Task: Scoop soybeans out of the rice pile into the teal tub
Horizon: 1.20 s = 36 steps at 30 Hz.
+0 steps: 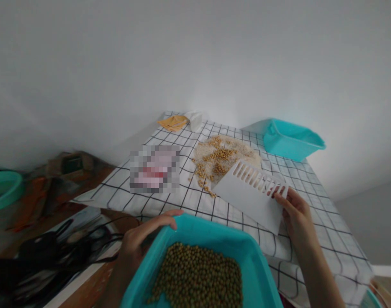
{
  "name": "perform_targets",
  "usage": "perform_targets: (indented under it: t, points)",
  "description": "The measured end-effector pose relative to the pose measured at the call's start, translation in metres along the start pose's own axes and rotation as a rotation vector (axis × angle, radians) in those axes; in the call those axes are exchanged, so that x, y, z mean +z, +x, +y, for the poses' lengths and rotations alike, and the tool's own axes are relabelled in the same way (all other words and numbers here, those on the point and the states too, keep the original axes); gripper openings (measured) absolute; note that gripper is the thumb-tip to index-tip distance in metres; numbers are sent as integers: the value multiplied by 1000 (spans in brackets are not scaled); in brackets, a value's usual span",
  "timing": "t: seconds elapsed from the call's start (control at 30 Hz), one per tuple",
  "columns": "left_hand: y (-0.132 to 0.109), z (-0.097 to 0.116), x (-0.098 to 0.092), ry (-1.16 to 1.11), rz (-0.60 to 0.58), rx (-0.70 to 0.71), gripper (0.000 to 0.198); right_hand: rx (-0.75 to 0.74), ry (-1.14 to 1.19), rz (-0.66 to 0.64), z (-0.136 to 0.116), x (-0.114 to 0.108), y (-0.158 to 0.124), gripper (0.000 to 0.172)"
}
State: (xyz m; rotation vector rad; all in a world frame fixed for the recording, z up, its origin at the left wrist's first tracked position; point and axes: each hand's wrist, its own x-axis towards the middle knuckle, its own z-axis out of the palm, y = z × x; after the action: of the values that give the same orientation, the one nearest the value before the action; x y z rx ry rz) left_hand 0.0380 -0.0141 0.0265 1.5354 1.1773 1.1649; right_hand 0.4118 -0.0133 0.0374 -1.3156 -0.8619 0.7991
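Observation:
My left hand (135,239) is closed on the left rim of a teal plastic bin (214,229), its thumb over the edge. Greenish-brown round beans (198,276) cover much of the bin's floor. In my right hand (296,214) is a white plastic plate with a row of slots (246,203), pinched at its slotted right end and tilted above the table. Just behind the plate, pale rice-like grains (245,146) lie spread on the cloth, with yellow soybeans (218,167) scattered over and beside them. The plate hides the near right part of this pile.
The table has a white checked cloth (182,196). A second teal bin (285,143) stands at the back right. Yellow cloth (173,122) and a white item (195,121) lie at the back left, near a blurred-out flat object (155,169). Black cables (70,244) clutter the lower left.

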Motion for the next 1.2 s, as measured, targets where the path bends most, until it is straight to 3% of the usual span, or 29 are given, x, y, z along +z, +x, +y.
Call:
perform_targets:
  t: [0.27, 0.6, 0.83, 1.07, 1.2]
  points:
    - [3, -11, -7, 45, -64, 37, 16, 67, 17, -87, -7, 9, -7, 24]
    - [13, -2, -5, 124, -69, 72, 17, -48, 34, -10, 6, 0, 3, 27]
    - [13, 0, -4, 146, -55, 100, 16, 23, 0, -124, 1, 8, -3, 31]
    - [12, -3, -3, 148, -55, 111, 17, -32, 31, -7, 3, 3, -1, 25]
    - [14, -3, -4, 140, -60, 127, 16, -8, 44, -12, 1, 3, -2, 23]
